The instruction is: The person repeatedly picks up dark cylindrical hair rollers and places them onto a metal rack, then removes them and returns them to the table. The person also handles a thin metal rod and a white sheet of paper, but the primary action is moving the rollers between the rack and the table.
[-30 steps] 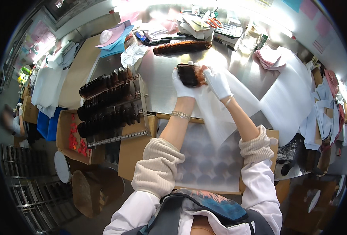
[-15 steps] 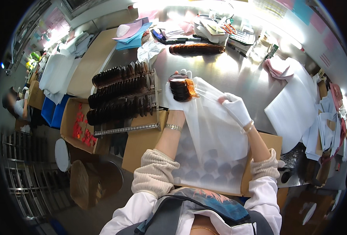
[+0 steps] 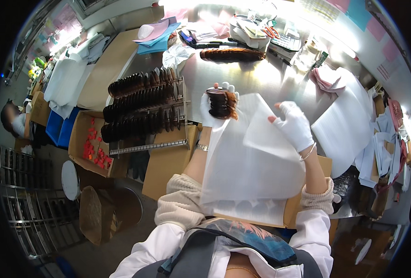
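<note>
My left hand [image 3: 209, 111], in a white glove with bare fingertips, holds a stack of dark brown, glossy lenses [image 3: 222, 103] on edge. To the right, my right hand [image 3: 292, 126], gloved the same way, has its thumb and fingers apart beside a thin white translucent sheet [image 3: 256, 167]. The sheet hangs loosely over an open cardboard box [image 3: 294, 211] in front of me. Round shapes show faintly through white material at the box's near side. Left of my left hand stands a metal rack [image 3: 185, 111] with rows of dark lenses [image 3: 140, 109].
A longer row of brown lenses [image 3: 232, 54] lies at the back of the metal table [image 3: 256, 78]. Red pieces fill part of a cardboard box [image 3: 78, 155] at left, near a blue bin [image 3: 61, 127]. White sheets [image 3: 342, 125] lie at right. Another person [image 3: 18, 120] sits far left.
The white sheet has come away from my right hand and spread over the box, covering most of the round shapes. My right hand has opened and moved slightly right; the left still holds the lenses.
</note>
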Tool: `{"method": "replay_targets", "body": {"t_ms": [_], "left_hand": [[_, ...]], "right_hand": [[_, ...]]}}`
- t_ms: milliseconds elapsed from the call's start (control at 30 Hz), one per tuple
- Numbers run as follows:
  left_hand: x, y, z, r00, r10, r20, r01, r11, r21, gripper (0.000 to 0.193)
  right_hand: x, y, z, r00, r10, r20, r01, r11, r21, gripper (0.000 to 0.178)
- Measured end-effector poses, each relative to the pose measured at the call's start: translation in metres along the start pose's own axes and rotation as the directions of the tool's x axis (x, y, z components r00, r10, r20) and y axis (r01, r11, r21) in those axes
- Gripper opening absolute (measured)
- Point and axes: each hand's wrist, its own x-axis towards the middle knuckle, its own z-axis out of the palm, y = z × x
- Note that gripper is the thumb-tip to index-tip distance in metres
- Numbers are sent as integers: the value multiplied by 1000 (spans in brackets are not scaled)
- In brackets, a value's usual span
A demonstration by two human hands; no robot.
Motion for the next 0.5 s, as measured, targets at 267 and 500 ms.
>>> {"method": "replay_targets", "body": {"t_ms": [267, 500], "left_hand": [[-122, -30, 86, 782, -499, -375, 486, 864, -136, 39], [-199, -13, 72, 685, -208, -698, 556, 769, 316, 35]], "right_hand": [[11, -72, -6, 830, -139, 541, 42, 981, 188, 44], [-43, -118, 28, 545, -218, 810, -83, 947, 311, 59]]}}
